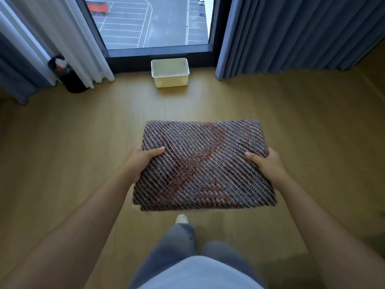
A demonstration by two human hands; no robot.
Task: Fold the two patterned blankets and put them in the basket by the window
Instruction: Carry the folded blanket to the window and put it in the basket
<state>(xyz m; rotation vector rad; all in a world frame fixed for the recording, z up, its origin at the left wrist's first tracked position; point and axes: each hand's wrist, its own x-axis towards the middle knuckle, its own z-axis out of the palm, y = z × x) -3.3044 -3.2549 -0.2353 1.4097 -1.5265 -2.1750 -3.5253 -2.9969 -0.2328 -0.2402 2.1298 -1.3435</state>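
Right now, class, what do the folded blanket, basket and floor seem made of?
Folded blanket: likely knitted or woven yarn, matte; diagonal ribbed stitches show. Basket: probably moulded plastic, smooth cream; perforated patches in its walls. Floor: wood or laminate, perhaps; tan, slight sheen, faint plank lines.

Pale wooden floor [83, 142] runs ahead of me to a far dark-framed window [211, 24], white curtain [68, 38] left, blue-grey curtain [291, 34] right, black bin [71, 82] far left.
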